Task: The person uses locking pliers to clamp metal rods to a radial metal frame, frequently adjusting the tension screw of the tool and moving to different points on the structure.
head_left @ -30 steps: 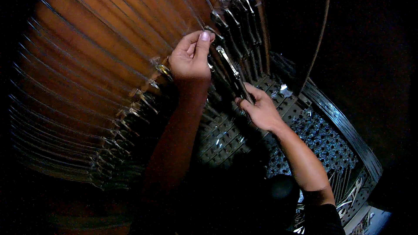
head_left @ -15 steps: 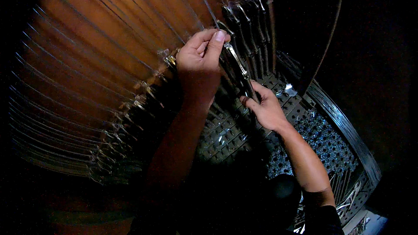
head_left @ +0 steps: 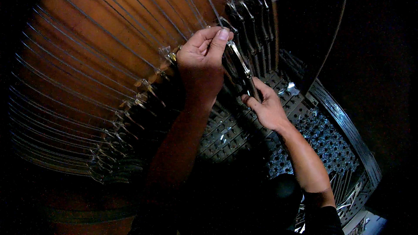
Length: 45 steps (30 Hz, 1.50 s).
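My left hand (head_left: 201, 54) is closed in a pinch, thumb against forefinger, at the lower end of a thin wire (head_left: 210, 2) that runs down from the upper edge. Just below those fingertips stands a long, slim metal piece (head_left: 239, 56) with a shiny upper part and a darker lower shaft; its exact kind cannot be made out. My right hand (head_left: 269, 108) is wrapped round its lower end, thumb on the near side. The piece leans with its top to the left. Whether its tip touches the wire is hidden by my left fingers.
Many wires fan across an orange-brown surface (head_left: 109, 30), ending in a curved row of metal fittings (head_left: 141, 89). More slim shafts (head_left: 260, 35) hang at the upper right. Below lies a perforated metal plate (head_left: 230, 137), with blue-grey scraps (head_left: 322, 141) and bundled rods (head_left: 344, 117) beside it.
The view has shifted slightly, so the wires and fittings sit a little further right. Both hands keep their grips, and the metal piece remains between them.
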{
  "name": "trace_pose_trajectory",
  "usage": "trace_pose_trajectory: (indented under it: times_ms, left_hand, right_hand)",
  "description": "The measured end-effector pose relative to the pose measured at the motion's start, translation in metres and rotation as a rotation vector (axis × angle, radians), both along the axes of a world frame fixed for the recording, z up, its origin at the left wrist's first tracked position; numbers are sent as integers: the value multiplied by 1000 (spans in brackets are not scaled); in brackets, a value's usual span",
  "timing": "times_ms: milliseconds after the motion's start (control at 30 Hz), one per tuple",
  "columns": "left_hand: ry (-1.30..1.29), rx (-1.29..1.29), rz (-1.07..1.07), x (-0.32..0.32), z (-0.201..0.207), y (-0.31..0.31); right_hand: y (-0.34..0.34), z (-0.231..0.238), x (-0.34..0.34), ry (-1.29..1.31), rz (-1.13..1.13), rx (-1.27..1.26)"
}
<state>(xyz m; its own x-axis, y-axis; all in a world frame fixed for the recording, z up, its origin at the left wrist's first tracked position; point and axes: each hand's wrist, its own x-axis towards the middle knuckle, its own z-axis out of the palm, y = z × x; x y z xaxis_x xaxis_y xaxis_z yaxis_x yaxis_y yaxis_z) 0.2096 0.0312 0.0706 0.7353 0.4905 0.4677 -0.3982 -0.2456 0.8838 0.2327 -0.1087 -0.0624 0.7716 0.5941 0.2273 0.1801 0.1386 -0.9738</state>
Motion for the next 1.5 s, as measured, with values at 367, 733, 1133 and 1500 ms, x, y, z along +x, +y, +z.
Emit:
trace_pose_trajectory:
  times_ms: [367,733,1133,1500]
  left_hand:
    - [27,-37,15,-5,2,-5]
    - [408,107,-219,-30,-73,-25]
    - [382,-14,-89,-25,-87,-39]
    - [332,83,-60,-26,-96,-38]
  right_hand:
    - [9,0,-5,-30,-101,0]
    - [14,-7,5,-86,-81,55]
    - [-9,2,-15,-87,-180,-231]
    - [0,16,-8,-148,-139,-286]
